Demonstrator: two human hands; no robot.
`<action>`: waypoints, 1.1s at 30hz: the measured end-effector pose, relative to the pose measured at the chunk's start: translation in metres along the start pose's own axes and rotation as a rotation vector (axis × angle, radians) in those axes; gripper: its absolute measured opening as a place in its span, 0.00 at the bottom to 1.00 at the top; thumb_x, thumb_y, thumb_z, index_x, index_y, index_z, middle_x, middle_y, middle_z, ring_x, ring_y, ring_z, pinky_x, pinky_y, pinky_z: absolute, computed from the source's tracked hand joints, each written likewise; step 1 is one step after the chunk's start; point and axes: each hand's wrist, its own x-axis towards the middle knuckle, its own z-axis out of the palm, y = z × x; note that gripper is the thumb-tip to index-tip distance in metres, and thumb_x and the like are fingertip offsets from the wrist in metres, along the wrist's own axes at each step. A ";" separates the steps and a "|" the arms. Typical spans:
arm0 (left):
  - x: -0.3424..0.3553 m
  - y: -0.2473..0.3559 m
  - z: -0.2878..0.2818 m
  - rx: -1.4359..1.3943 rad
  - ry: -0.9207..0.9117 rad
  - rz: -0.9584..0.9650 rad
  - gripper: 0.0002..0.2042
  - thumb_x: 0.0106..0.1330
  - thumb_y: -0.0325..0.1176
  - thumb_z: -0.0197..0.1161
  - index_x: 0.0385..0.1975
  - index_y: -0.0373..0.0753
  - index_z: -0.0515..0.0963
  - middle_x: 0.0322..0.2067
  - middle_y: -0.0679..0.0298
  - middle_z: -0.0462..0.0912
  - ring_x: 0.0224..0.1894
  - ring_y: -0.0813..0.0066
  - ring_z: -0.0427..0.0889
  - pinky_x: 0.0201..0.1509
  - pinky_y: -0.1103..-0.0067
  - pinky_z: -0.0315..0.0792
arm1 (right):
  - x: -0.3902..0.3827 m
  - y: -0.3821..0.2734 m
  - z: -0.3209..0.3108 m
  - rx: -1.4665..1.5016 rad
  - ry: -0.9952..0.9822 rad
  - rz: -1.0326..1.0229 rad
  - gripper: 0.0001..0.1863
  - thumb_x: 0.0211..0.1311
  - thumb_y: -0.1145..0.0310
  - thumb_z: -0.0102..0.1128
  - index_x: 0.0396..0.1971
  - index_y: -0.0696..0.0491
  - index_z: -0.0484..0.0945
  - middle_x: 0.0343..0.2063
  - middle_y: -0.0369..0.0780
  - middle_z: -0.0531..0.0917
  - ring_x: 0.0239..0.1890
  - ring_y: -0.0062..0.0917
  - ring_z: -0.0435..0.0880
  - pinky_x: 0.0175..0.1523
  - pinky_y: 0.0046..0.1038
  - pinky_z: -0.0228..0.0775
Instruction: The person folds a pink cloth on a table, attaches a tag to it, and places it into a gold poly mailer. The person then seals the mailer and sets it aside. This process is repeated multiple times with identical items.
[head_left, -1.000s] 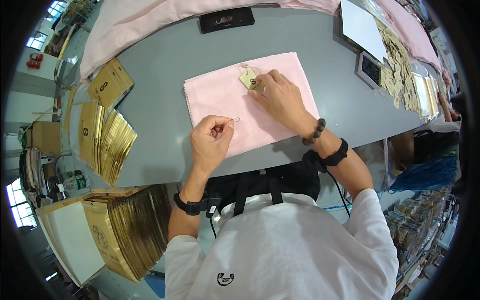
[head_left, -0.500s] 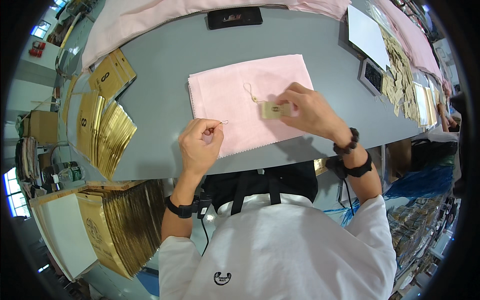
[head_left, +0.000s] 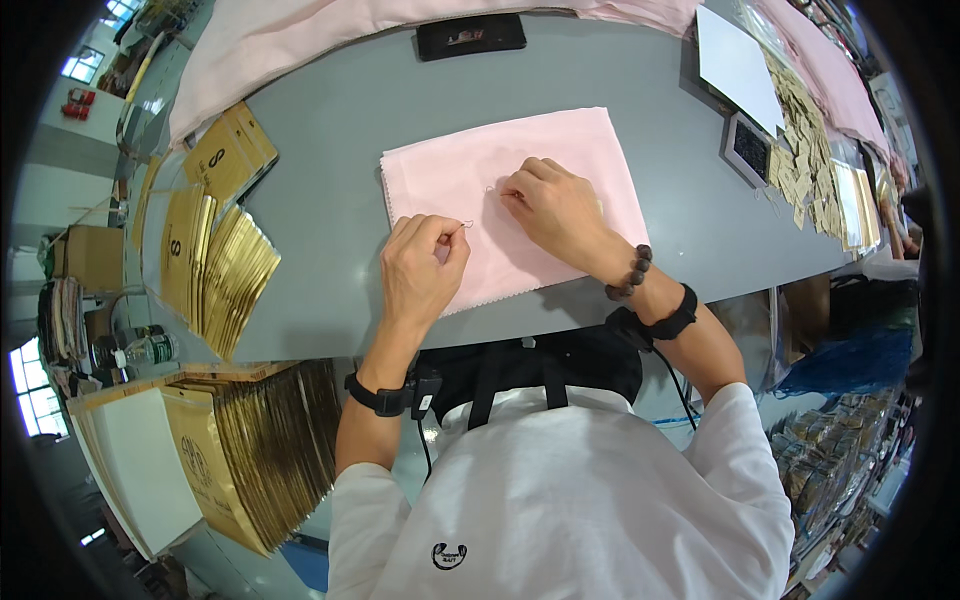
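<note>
A folded pink cloth [head_left: 610, 160] with zigzag edges lies before me on the grey table. My left hand [head_left: 420, 268] is closed in a pinch on a small thin wire loop [head_left: 467, 225] over the cloth's left part. Farther right, my right hand [head_left: 555, 212] is bent over the cloth, thumb and index pinched at a thin cord [head_left: 490, 189]. The pale tag seen earlier is mostly hidden beneath this hand.
Gold envelopes [head_left: 225, 260] lie at left, more [head_left: 250, 450] stand below. Pink fabric [head_left: 300, 30] and a black phone [head_left: 470, 35] line the back. At right are a white board [head_left: 735, 70], a small box [head_left: 747, 150] and many loose tan tags [head_left: 805, 150].
My right hand shifted right with the tag, then back left, fingertips now at the cord and the tag covered. My left hand has risen slightly, still pinching the wire.
</note>
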 end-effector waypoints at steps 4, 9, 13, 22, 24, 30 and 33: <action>-0.001 -0.003 0.003 0.039 0.003 0.007 0.04 0.58 0.23 0.70 0.29 0.39 0.83 0.26 0.65 0.83 0.29 0.68 0.82 0.33 0.73 0.76 | -0.008 -0.008 -0.013 0.075 0.009 -0.039 0.03 0.62 0.72 0.66 0.30 0.53 0.85 0.32 0.36 0.83 0.39 0.31 0.84 0.35 0.35 0.78; 0.002 0.000 0.011 0.074 0.003 0.083 0.05 0.57 0.23 0.71 0.28 0.39 0.81 0.25 0.65 0.81 0.30 0.63 0.79 0.34 0.69 0.75 | -0.011 -0.017 -0.017 0.126 -0.022 -0.099 0.03 0.61 0.71 0.67 0.29 0.53 0.85 0.31 0.37 0.84 0.36 0.32 0.84 0.35 0.35 0.77; 0.003 0.002 0.008 0.094 0.005 0.167 0.05 0.55 0.22 0.71 0.29 0.39 0.82 0.25 0.65 0.81 0.30 0.64 0.79 0.34 0.70 0.75 | -0.010 -0.016 -0.017 0.172 -0.074 -0.052 0.04 0.61 0.71 0.67 0.29 0.54 0.85 0.31 0.38 0.84 0.34 0.34 0.84 0.36 0.35 0.77; -0.017 0.006 -0.011 -0.270 0.039 -0.180 0.02 0.62 0.23 0.71 0.33 0.36 0.85 0.27 0.66 0.86 0.28 0.78 0.80 0.32 0.80 0.75 | -0.024 -0.027 -0.014 0.192 0.009 -0.091 0.11 0.60 0.69 0.71 0.42 0.53 0.85 0.35 0.37 0.85 0.32 0.33 0.86 0.34 0.32 0.79; -0.021 0.006 -0.016 -0.488 -0.012 -0.384 0.03 0.65 0.25 0.71 0.35 0.33 0.86 0.27 0.68 0.86 0.27 0.83 0.79 0.32 0.82 0.74 | -0.026 -0.035 -0.007 0.132 0.114 -0.269 0.11 0.59 0.70 0.70 0.43 0.53 0.84 0.35 0.37 0.85 0.32 0.31 0.86 0.34 0.31 0.79; -0.034 0.003 -0.034 -0.623 -0.096 -0.568 0.05 0.69 0.26 0.70 0.38 0.30 0.85 0.26 0.70 0.84 0.26 0.88 0.77 0.31 0.86 0.71 | -0.028 -0.047 0.005 0.109 0.114 -0.406 0.08 0.60 0.73 0.66 0.40 0.53 0.83 0.34 0.37 0.85 0.32 0.30 0.86 0.35 0.30 0.80; -0.045 -0.006 -0.057 -0.351 -0.156 -0.511 0.05 0.66 0.25 0.70 0.39 0.33 0.86 0.28 0.67 0.86 0.27 0.84 0.79 0.31 0.84 0.72 | -0.028 -0.049 0.006 0.287 -0.019 -0.298 0.05 0.62 0.72 0.66 0.38 0.53 0.83 0.33 0.38 0.85 0.32 0.32 0.86 0.35 0.32 0.79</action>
